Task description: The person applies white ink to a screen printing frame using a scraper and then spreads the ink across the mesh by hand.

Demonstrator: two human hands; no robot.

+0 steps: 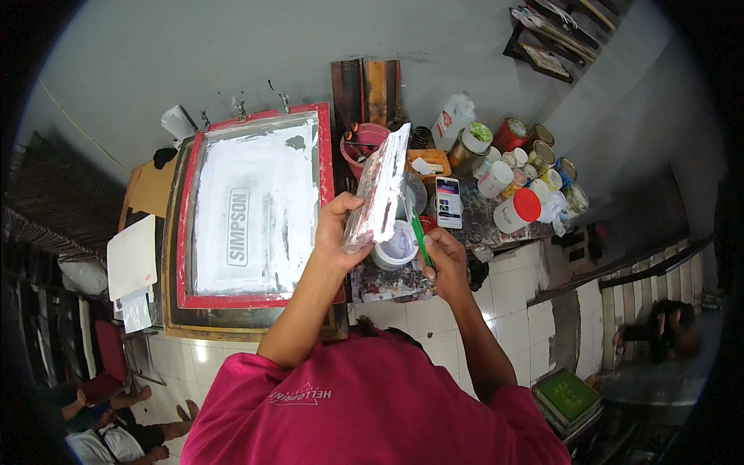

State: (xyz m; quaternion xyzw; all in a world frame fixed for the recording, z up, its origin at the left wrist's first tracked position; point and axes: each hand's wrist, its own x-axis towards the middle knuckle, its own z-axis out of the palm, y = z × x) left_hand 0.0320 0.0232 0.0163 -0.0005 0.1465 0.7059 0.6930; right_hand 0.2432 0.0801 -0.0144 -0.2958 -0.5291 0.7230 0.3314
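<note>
My left hand [335, 229] grips a wooden squeegee [380, 182], its long edge thickly coated in white ink and tilted up over the bench. In my right hand [448, 263] is a green-handled spatula [421, 239], its thin blade reaching up beside the squeegee's coated edge; whether they touch is hard to see. Just below both tools stands an open white tub [397, 246] of pale ink. To the left lies a red-framed printing screen [326, 163], its mesh smeared with white around a lettered stencil.
Right of the squeegee, a phone [448, 203] lies on the ink-stained bench. Behind it are a pink bucket [362, 147], an orange tray [434, 160] and several cans and tubs, one red-lidded [518, 211]. Paper sheets [132, 260] lie left of the screen. Other people sit at lower left.
</note>
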